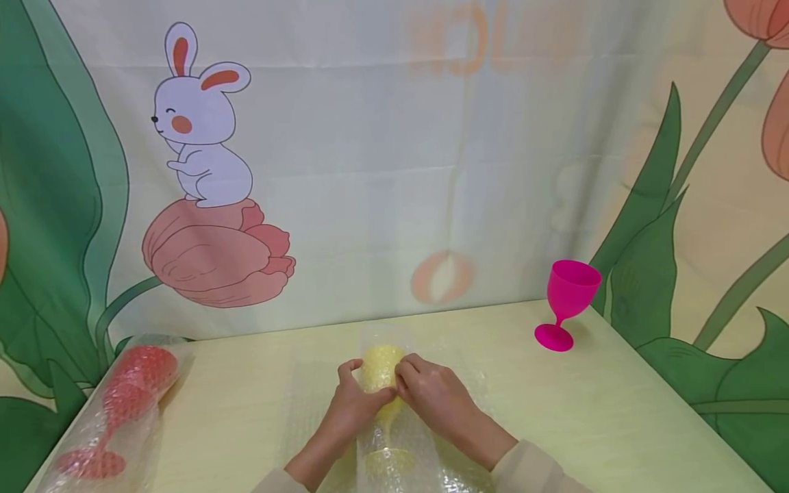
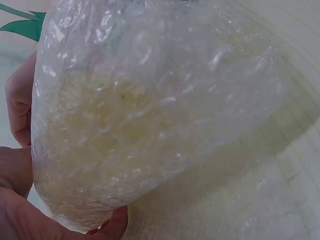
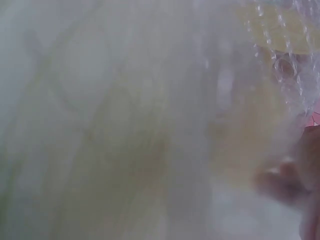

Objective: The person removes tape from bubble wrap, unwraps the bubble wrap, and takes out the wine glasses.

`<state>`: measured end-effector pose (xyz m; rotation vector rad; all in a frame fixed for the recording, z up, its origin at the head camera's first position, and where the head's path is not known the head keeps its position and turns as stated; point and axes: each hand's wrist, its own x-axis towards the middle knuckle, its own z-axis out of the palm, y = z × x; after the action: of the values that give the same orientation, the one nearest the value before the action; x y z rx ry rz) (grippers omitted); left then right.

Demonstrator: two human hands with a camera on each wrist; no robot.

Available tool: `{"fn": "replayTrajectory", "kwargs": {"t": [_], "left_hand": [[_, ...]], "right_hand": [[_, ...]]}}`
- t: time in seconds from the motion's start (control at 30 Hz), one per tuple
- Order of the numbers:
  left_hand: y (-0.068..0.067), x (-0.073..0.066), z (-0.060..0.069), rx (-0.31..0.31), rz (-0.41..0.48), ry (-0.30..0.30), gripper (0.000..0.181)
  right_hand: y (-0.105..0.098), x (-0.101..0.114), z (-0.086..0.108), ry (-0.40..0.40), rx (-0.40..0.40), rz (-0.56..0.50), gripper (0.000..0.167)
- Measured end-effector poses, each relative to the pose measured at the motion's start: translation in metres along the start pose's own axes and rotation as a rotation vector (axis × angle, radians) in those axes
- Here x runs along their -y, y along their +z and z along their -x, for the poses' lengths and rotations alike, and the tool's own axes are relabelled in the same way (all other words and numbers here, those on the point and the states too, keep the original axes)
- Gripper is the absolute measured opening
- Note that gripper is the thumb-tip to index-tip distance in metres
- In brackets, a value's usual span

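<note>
A yellow plastic goblet point(image 1: 380, 366) lies in bubble wrap point(image 1: 419, 455) at the table's front middle, its bowl toward the wall and its foot toward me. My left hand point(image 1: 350, 404) holds the wrapped bowl from the left, thumb and fingers spread around it. On the other side, my right hand point(image 1: 439, 394) pinches the wrap at the bowl's right edge with curled fingers. Up close in the left wrist view, bubble wrap point(image 2: 200, 65) covers the yellow bowl. The right wrist view is mostly blurred wrap, with part of the right hand point(image 3: 305, 165) at its edge.
A red goblet point(image 1: 132, 383) wrapped in bubble wrap lies at the table's left edge. Toward the back right stands an unwrapped magenta goblet point(image 1: 573, 291). A printed cloth point(image 1: 345, 171) with a rabbit and tulips hangs behind the pale table point(image 1: 616, 424).
</note>
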<state>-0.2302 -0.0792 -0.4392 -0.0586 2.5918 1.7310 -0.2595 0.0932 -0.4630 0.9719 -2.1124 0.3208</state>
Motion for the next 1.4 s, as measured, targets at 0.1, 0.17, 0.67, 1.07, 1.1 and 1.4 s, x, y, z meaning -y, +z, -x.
{"fn": "replayTrajectory", "kwargs": {"t": [0.1, 0.17, 0.67, 1.07, 1.1, 1.4], "left_hand": [[-0.002, 0.0, 0.001, 0.022, 0.013, -0.01, 0.088], [-0.003, 0.001, 0.0, 0.039, 0.022, -0.022, 0.089], [-0.003, 0.002, -0.001, 0.066, 0.059, -0.014, 0.085], [-0.004, 0.002, -0.002, 0.093, 0.057, -0.007, 0.085], [-0.004, 0.002, -0.002, 0.093, 0.059, -0.009, 0.085], [-0.004, 0.002, -0.001, 0.088, 0.059, -0.01, 0.085]], "right_hand": [[0.0, 0.001, 0.0, 0.014, 0.007, 0.001, 0.019], [0.0, 0.001, 0.0, 0.02, 0.009, 0.002, 0.018], [0.003, -0.002, 0.003, 0.104, -0.007, -0.115, 0.017], [0.003, -0.005, 0.005, 0.088, -0.009, -0.085, 0.015], [0.002, -0.005, 0.005, 0.078, -0.008, -0.08, 0.014], [0.001, -0.008, 0.005, -0.016, -0.013, -0.064, 0.012]]}}
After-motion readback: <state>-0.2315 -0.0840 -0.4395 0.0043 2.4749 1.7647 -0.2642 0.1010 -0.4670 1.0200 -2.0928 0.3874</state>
